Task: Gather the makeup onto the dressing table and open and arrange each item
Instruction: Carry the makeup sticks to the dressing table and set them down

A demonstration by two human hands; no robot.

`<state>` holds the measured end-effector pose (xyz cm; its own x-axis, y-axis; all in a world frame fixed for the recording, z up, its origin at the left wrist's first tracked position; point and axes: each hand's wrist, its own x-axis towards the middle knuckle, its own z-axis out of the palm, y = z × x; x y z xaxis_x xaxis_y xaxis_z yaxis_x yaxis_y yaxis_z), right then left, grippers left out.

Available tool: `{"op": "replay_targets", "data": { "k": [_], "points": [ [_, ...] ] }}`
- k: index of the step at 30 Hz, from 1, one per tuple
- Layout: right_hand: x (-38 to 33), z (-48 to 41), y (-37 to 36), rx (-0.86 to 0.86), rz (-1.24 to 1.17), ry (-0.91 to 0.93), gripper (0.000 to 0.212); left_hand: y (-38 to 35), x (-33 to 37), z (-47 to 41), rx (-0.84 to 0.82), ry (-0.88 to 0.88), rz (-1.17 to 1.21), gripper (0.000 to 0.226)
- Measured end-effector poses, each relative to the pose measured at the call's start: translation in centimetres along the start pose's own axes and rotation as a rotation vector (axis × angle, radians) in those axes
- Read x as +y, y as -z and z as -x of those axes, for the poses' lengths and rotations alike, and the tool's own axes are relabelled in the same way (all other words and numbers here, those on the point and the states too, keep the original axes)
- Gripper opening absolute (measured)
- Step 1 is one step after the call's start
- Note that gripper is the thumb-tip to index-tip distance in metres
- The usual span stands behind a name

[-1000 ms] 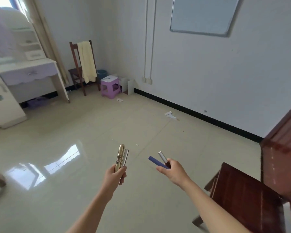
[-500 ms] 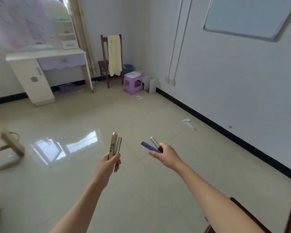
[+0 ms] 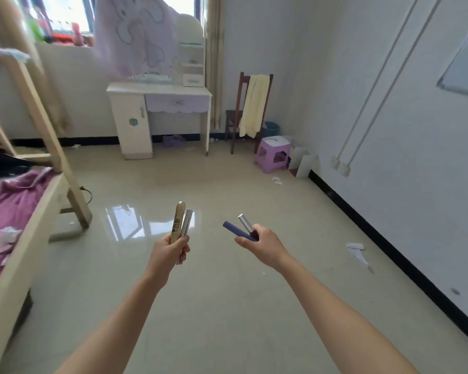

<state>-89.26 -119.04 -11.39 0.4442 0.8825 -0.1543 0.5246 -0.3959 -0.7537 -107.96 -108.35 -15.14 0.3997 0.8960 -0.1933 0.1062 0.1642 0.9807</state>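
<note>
Left hand [image 3: 170, 248] clasps a gold tube [image 3: 178, 225] and a silver tube [image 3: 185, 228] upright, side by side. Right hand [image 3: 265, 242] pinches a navy tube [image 3: 235, 230] and a silver-capped one [image 3: 246, 225], possibly lipstick. Both forearms extend level. The dressing table [image 3: 157, 90] stands well apart; carry with firm grips, tubes upright, and set them down singly.

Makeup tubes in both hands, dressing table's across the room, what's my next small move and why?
Probably walk straight ahead to the dressing table and set the items on its top. The left hand grips the gold tube and a silver tube; the right hand grips the blue tube and a silver-capped tube. All look capped, and the floor between looks open.
</note>
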Motion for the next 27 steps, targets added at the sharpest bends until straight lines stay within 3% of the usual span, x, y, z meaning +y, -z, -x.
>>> {"op": "replay_targets", "data": {
  "k": [15,27],
  "points": [
    [-4.0,-23.3,1.1,-0.071,0.055,0.123,0.041,1.9,3.9,-18.7,0.171,0.019,0.078,0.019],
    [-7.8,-48.1,6.1,-0.159,-0.009,0.298,0.041,-1.6,11.3,-40.2,0.301,-0.057,0.114,0.015]
  ]
}}
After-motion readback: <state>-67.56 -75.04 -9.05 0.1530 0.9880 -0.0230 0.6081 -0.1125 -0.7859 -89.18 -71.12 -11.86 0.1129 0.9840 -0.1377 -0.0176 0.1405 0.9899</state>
